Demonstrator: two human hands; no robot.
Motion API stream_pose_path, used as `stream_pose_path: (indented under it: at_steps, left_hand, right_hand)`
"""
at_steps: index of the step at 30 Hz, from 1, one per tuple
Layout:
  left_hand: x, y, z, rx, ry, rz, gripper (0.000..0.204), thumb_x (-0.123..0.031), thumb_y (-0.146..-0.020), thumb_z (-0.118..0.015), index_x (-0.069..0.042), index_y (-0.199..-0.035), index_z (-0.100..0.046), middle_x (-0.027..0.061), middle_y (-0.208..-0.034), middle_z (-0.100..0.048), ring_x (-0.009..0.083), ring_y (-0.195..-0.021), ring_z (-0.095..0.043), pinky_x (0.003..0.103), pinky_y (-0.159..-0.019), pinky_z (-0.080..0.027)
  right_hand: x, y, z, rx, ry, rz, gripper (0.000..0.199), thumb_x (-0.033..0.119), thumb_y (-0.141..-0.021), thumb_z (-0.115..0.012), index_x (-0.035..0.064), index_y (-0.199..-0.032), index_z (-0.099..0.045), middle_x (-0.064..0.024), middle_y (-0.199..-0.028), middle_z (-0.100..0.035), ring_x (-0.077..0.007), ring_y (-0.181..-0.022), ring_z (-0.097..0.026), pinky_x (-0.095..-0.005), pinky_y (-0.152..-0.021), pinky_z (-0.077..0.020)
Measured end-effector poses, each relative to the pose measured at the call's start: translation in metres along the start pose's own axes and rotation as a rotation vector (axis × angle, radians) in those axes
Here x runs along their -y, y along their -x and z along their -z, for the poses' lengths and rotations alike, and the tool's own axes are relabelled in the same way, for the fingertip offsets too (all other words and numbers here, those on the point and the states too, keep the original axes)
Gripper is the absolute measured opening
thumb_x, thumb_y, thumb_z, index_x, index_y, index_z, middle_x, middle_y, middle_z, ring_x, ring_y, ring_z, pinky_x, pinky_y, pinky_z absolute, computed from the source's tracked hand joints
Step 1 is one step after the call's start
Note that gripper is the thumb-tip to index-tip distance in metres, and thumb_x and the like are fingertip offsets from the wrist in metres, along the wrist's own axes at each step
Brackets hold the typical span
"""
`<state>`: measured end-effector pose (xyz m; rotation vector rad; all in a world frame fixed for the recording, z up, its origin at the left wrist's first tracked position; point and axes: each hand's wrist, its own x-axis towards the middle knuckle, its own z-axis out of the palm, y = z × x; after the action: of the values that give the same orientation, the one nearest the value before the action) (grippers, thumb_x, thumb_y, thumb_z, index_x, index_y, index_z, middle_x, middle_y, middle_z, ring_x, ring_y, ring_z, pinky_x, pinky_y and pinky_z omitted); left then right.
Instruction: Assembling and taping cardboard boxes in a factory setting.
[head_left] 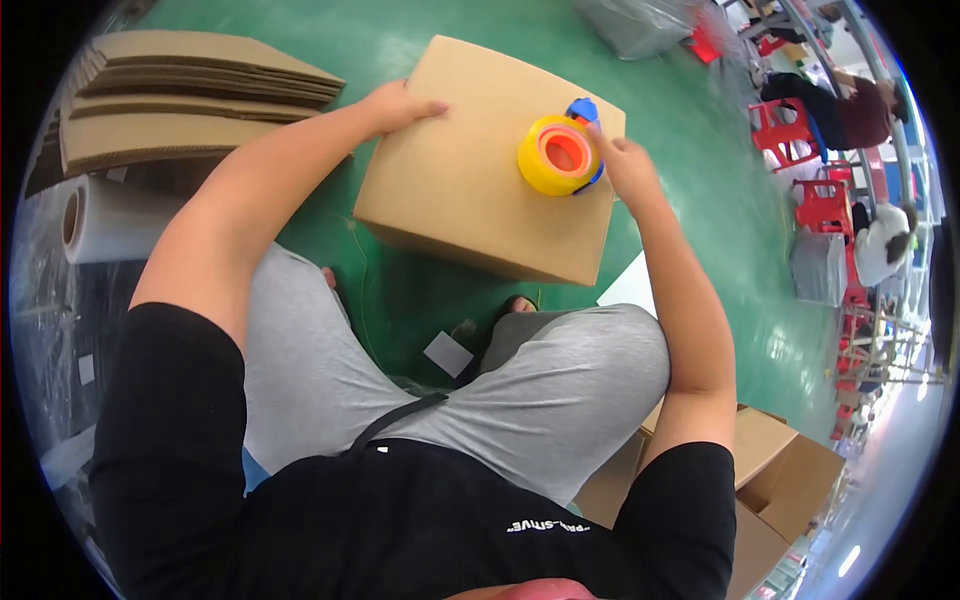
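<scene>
— Cardboard is what everything rests on here: a closed cardboard box [470,180] is seen standing on the green floor [400,290], ahead of the seated person's knees.

— And where is the tape dispenser [560,153] found?

— It is set on the box top, toward the right edge, its yellow roll with the orange core turned up to the camera. It is gripped by the right hand [625,165], whose fingers are closed about the blue handle on the far right side.

— Is the left hand [400,105] nearer to it?

— No. The left hand is laid flat, fingers spread, on the far left corner of the box, well apart from the dispenser. The box top stretches between the two hands, running left to right.
</scene>
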<state>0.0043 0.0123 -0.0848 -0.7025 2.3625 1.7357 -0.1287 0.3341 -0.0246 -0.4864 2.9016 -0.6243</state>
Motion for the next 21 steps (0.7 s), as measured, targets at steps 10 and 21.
stream_pose_path:
  at_steps: [10,21]
  left_hand:
    - [0.011,-0.026,-0.011,-0.017,-0.071,-0.127,0.065,-0.046,-0.076,-0.076,-0.004,-0.123,-0.061,0.0142,-0.118,-0.065,0.0249,-0.105,-0.063,0.037,-0.093,-0.048]
    - [0.015,-0.038,-0.022,-0.187,-0.323,-0.18,0.078,-0.057,-0.073,-0.074,0.002,-0.121,-0.057,0.0182,-0.118,-0.063,0.0302,-0.105,-0.063,0.037,-0.093,-0.048]
  right_hand:
    - [0.021,0.011,0.014,0.032,-0.034,0.012,0.054,0.033,-0.081,-0.068,-0.0003,-0.119,-0.05,-0.0203,-0.097,-0.065,-0.0296,-0.09,-0.065,-0.0378,-0.076,-0.0502]
    - [0.013,0.014,0.011,0.096,-0.147,0.656,0.055,0.001,-0.073,-0.064,0.0053,-0.125,-0.045,-0.0186,-0.11,-0.057,-0.0335,-0.105,-0.058,-0.0368,-0.091,-0.0462]
